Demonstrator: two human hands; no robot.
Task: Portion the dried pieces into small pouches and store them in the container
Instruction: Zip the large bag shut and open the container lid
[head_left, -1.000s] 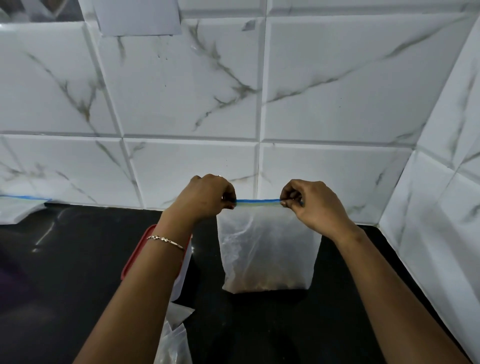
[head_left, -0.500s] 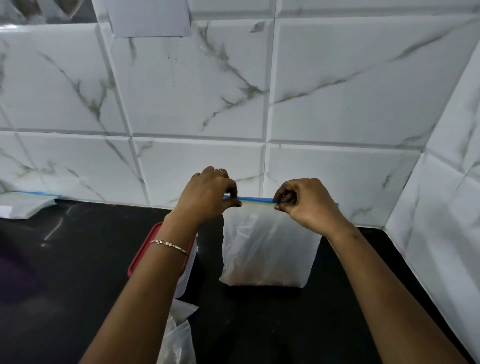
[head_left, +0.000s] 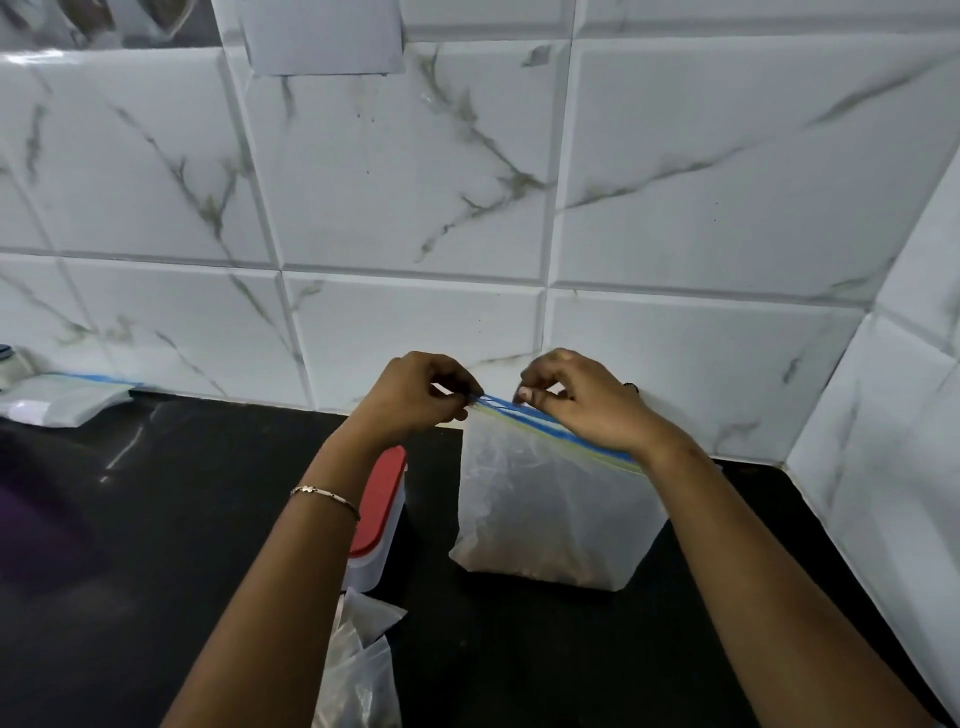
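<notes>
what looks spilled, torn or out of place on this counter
Nothing spilled or torn shows. The zip bag stands upright on the black counter; only its blue seal strip, pinched by the left hand and right hand, slants down rightward.

A black, glossy tabletop (head_left: 156, 519) is seen across the lower part of the view, with faint streaks of light reflected on its left side. It is backed by a wall of large white tiles (head_left: 389, 171) veined in grey-brown like marble and separated by pale joints. A second tiled wall (head_left: 914, 415) is met at a corner on the right. A plain white rectangular panel (head_left: 322, 36) is fixed flat against the tiles near the top edge. At the far left edge, against the wall, a small pale jar (head_left: 9, 366) with a dark top is partly cut off. A dim purple patch (head_left: 31, 525) is seen at lower left; what it is cannot be told.
</notes>
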